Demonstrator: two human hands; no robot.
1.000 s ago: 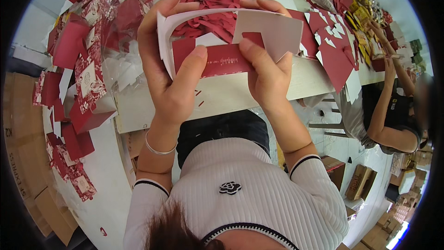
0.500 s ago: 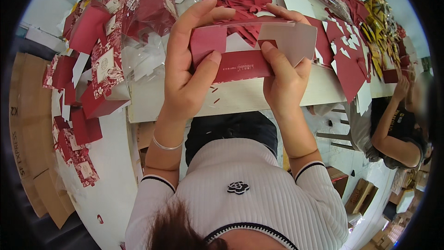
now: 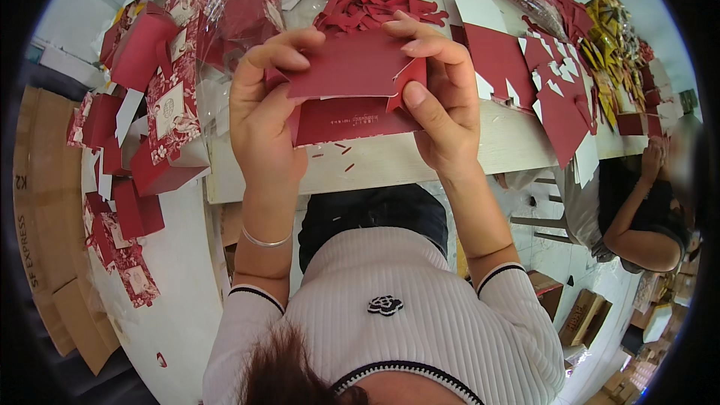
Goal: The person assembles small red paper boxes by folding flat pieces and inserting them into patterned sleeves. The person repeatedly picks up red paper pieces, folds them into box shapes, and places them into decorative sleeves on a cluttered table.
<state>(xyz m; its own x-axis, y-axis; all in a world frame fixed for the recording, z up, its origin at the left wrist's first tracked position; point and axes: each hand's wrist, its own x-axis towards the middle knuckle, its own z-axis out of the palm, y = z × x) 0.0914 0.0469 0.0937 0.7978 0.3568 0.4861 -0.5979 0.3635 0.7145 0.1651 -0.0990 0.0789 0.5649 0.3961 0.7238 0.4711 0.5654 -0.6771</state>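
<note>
Between both hands, above the table's near edge, is a red folding carton (image 3: pixel 341 75). Its red panels are partly folded in, and a narrow gap shows between the upper flap and the near panel, which bears small print. My left hand (image 3: pixel 262 97) grips the carton's left end, fingers over the far edge and thumb at the near side. At the other end my right hand (image 3: pixel 446 97) is closed on it, the thumb pressing by a small folded side tab. Just beyond the carton lies a heap of red ribbons (image 3: pixel 367 11).
Red patterned boxes (image 3: pixel 169 112) crowd the table's left side. Flat red card pieces (image 3: pixel 499 64) with white undersides lie to the right, before a yellow pile (image 3: pixel 592 22). A seated person (image 3: pixel 641 210) is at the right. Tiny red scraps (image 3: pixel 349 167) dot the pale tabletop (image 3: pixel 390 161).
The carton's open top has been covered by a red flap folded over toward me. Both hands have shifted slightly left, their fingers now curled over the far edge.
</note>
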